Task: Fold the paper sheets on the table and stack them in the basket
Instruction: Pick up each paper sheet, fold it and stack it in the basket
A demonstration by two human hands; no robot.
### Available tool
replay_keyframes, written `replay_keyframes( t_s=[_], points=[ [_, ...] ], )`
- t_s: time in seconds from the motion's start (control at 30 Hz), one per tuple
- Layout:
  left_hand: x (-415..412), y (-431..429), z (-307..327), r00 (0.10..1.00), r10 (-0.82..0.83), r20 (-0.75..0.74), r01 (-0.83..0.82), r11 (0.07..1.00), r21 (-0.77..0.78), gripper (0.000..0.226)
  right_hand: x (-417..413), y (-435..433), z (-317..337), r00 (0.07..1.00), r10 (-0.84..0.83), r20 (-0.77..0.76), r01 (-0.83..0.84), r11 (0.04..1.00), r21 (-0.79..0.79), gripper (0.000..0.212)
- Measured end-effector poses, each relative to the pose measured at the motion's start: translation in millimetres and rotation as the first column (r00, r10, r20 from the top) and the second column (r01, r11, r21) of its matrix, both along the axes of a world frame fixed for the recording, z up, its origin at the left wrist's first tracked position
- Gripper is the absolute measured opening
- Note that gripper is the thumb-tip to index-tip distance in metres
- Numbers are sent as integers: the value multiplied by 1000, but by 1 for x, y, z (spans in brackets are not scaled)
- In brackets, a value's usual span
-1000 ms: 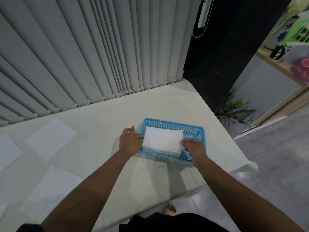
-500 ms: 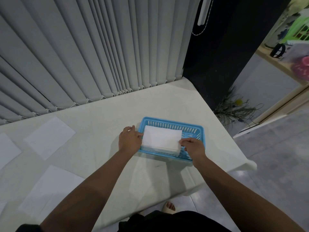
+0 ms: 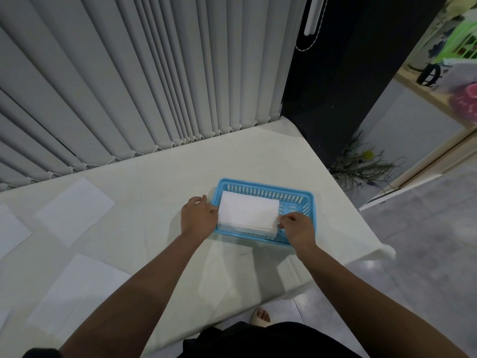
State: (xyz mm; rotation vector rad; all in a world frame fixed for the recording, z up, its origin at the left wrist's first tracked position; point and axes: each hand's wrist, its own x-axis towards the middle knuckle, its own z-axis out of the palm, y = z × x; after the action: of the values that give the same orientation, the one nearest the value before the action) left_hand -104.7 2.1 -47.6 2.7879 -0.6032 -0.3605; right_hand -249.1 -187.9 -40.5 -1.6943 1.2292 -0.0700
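Note:
A blue slotted basket (image 3: 268,187) stands on the white table (image 3: 160,182) near its right edge. Inside lies a stack of folded white paper (image 3: 249,212). My left hand (image 3: 197,215) pinches the top folded sheet at its left edge, by the basket's left rim. My right hand (image 3: 296,226) pinches the same sheet at its near right corner, over the basket's right part. Unfolded sheets lie flat to the left: one (image 3: 74,210) farther back, one (image 3: 77,288) nearer me.
Grey vertical blinds (image 3: 129,86) hang right behind the table. The table's right corner (image 3: 384,251) drops off to a grey floor. A dry plant (image 3: 361,164) sits on the floor by a dark wall. Another sheet (image 3: 10,231) lies at the left border.
Both hands have stayed at the ends of the folded sheet; it has settled a little lower onto the stack in the basket.

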Motion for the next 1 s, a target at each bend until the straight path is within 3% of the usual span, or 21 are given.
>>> replay_keyframes(
  t_s=[0.53, 0.6, 0.67, 0.73, 0.8, 0.9, 1.0],
  points=[
    [-9, 1, 6, 986, -122, 118, 102, 982, 159, 40, -5, 3, -1, 1000, 1, 29, -2, 1000, 18, 17],
    [-10, 2, 8, 985, -108, 135, 89, 986, 141, 39, -6, 3, 0, 1000, 27, 15, -27, 999, -21, 17],
    [-10, 1, 11, 984, -71, 161, 60, 995, 76, 38, -8, 5, 1, 996, 92, 0, -91, 983, -162, 16],
    [-9, -2, 13, 983, -64, 174, 69, 997, -26, 41, -8, 6, -1, 971, 236, -34, -228, 879, -419, 21],
    [-7, -10, 13, 972, -164, 167, 170, 985, -22, 48, -4, 7, -2, 885, 434, -166, -445, 692, -568, 37],
    [-9, -27, 5, 928, -363, 80, 352, 928, 119, 69, 7, 9, -6, 691, 591, -416, -719, 506, -477, 63],
    [-10, -30, -8, 903, -430, 20, 417, 885, 207, 93, 13, 6, -15, 570, 636, -520, -822, 448, -353, 82]
  ],
)
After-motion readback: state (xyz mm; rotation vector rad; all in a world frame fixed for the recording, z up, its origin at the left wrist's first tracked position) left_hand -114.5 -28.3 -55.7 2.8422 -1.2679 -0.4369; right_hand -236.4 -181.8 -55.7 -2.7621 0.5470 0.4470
